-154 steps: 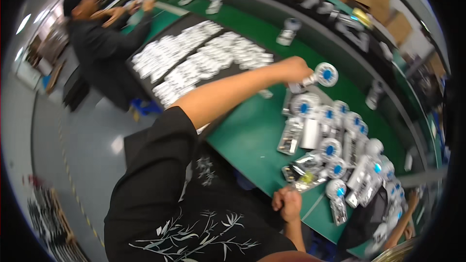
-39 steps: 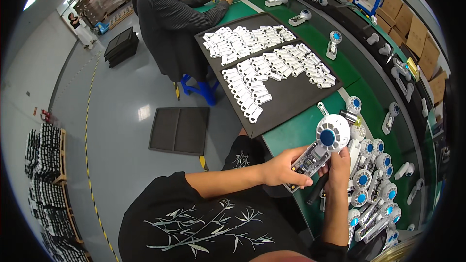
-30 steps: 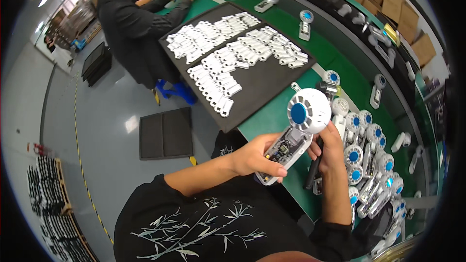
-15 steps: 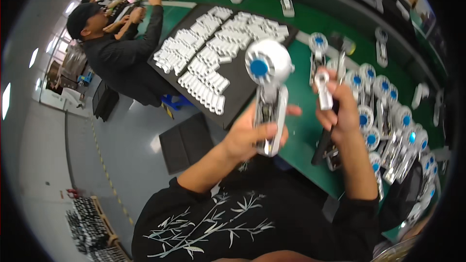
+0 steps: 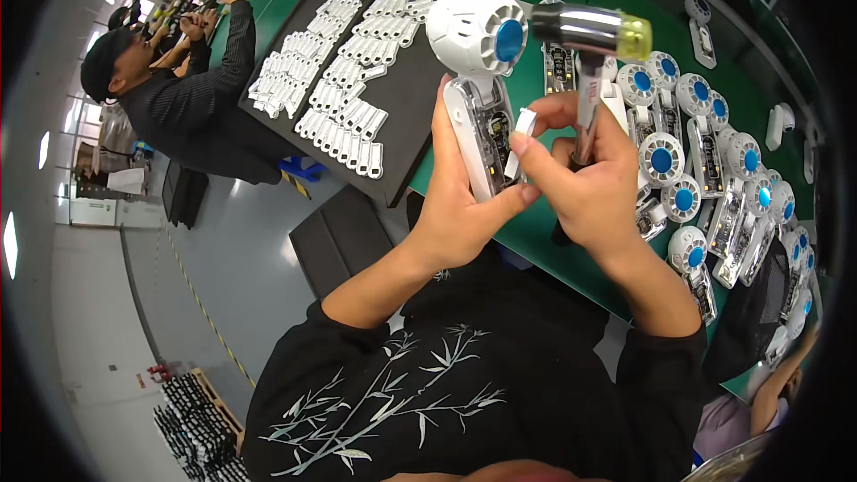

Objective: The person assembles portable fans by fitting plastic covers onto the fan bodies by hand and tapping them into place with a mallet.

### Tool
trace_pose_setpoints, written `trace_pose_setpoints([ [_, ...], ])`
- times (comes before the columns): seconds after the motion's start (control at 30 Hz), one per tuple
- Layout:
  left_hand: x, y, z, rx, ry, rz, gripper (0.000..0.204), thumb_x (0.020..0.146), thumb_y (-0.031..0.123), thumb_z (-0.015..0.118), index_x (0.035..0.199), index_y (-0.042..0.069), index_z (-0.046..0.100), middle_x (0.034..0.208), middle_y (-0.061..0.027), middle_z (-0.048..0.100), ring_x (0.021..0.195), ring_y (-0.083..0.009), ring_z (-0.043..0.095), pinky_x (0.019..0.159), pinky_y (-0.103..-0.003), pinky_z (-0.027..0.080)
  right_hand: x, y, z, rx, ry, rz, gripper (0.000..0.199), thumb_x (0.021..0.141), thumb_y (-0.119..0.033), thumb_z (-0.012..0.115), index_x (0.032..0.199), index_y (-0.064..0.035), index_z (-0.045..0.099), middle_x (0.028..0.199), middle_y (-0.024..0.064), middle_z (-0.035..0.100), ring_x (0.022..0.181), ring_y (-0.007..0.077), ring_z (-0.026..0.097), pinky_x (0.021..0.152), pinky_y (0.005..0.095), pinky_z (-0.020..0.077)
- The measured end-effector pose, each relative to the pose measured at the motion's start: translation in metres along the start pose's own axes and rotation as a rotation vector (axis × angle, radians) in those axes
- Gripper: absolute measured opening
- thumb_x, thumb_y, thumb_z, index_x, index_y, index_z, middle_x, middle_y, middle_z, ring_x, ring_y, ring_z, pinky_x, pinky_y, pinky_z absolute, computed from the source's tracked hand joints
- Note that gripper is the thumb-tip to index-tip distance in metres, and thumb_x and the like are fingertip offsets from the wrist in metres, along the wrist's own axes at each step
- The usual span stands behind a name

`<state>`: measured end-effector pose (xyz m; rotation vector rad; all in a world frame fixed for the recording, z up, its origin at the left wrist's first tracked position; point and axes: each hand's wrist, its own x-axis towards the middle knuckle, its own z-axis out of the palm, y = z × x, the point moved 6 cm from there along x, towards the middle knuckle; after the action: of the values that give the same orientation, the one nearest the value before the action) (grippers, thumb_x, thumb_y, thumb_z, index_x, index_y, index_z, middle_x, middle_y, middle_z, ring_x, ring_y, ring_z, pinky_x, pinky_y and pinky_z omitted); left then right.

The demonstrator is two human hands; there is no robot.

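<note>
Head view: at the green bench (image 5: 562, 272), both bent forearms (image 5: 384, 284) rise from below and converge. The left grip (image 5: 464, 214) wraps firmly around the lower body of a white round-headed device (image 5: 479, 89), held nearly upright, thumb along its bottom end. The right grip (image 5: 596, 192) curls around a hammer (image 5: 589, 33), head uppermost, while thumb and finger pinch a small white cover (image 5: 525, 123) at the device's exposed side.

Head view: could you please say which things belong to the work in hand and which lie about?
Seemingly in use:
white device, left hand
small white part and hammer, right hand
similar devices
white pieces

Seemingly just lying about:
black floor tray
pallet stack
</note>
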<state>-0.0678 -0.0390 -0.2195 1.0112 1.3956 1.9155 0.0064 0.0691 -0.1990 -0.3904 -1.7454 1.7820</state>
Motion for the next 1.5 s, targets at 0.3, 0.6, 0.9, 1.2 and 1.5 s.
trace_pose_setpoints([
  [0.3, -0.003, 0.002, -0.003, 0.081, 0.048, 0.034, 0.102, 0.078, -0.005, 0.066, 0.148, 0.004, -0.008, 0.137, -0.0146, 0.035, 0.121, -0.0219, 0.044, 0.096, -0.034, 0.043, -0.004, 0.003, 0.006, -0.156, -0.065, 0.037, 0.028, 0.079, 0.000, 0.070, 0.104, -0.0001, 0.059, 0.087, 0.0038, 0.061, 0.051, -0.0006, 0.040, 0.046, 0.0149, 0.0297],
  [0.6, -0.006, -0.008, -0.032, -0.224, 0.093, -0.136, 0.083, 0.074, -0.009, 0.056, 0.144, 0.005, 0.014, 0.109, -0.0145, 0.051, 0.085, -0.0201, 0.061, 0.066, -0.034, 0.053, 0.001, 0.005, 0.010, -0.263, -0.134, -0.152, 0.021, 0.086, -0.021, 0.069, 0.086, -0.0021, 0.061, 0.062, 0.0004, 0.050, 0.049, 0.0061, 0.038, 0.045, 0.0242, 0.0316],
  [0.9, -0.013, 0.009, -0.046, -0.337, 0.178, -0.219, 0.078, 0.072, -0.007, 0.058, 0.140, 0.006, 0.021, 0.100, -0.0148, 0.053, 0.066, -0.0199, 0.059, 0.053, -0.034, 0.050, -0.009, 0.000, 0.020, -0.242, -0.340, 0.015, 0.033, 0.101, -0.033, 0.045, 0.085, -0.0038, 0.049, 0.058, -0.0032, 0.042, 0.050, 0.0040, 0.035, 0.046, 0.0208, 0.0264],
  [1.2, -0.012, 0.012, -0.056, -0.431, 0.171, -0.236, 0.065, 0.072, -0.007, 0.055, 0.130, 0.005, 0.030, 0.096, -0.0151, 0.055, 0.064, -0.0210, 0.059, 0.050, -0.033, 0.047, -0.033, -0.035, 0.009, -0.051, -0.164, -0.368, 0.041, 0.099, -0.041, 0.041, 0.081, -0.0054, 0.043, 0.053, 0.0005, 0.036, 0.040, 0.0095, 0.029, 0.038, 0.0247, 0.0237],
  [1.5, -0.014, 0.016, -0.055, -0.350, 0.144, -0.224, 0.070, 0.072, -0.010, 0.053, 0.135, 0.004, 0.027, 0.096, -0.0146, 0.054, 0.064, -0.0199, 0.059, 0.051, -0.032, 0.048, -0.031, -0.009, 0.011, -0.586, -0.303, -0.330, 0.045, 0.097, -0.046, 0.043, 0.072, -0.0090, 0.040, 0.052, 0.0018, 0.033, 0.044, 0.0120, 0.030, 0.042, 0.0276, 0.0260],
])
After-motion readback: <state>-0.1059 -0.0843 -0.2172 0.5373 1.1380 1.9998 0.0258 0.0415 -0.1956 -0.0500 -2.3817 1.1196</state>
